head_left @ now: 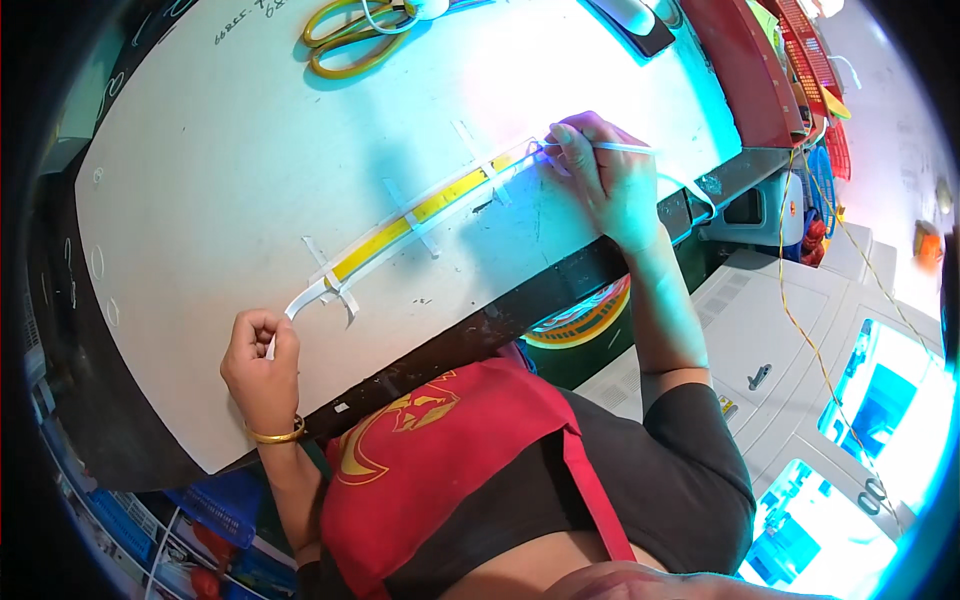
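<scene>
A yellow measuring strip [440, 203] is fixed slantwise on the white tabletop by short pieces of clear tape [422, 232]. Along it runs a narrow white ribbon [305, 297]. My left hand [262, 358], with a gold bangle at the wrist, is closed on the ribbon's near left end. At the far right end of the strip, my right hand [608, 175] pinches the same ribbon between thumb and fingers. A thin white length passes out behind that hand, and a white band loops down over the table's right edge.
Yellow-handled scissors [355, 45] lie at the far side of the table. A dark flat object [640, 25] rests at the far right, near a red box [690, 60]. Dark edging [470, 340] borders the table's front. Grey cabinets [760, 330] and hanging cords stand right.
</scene>
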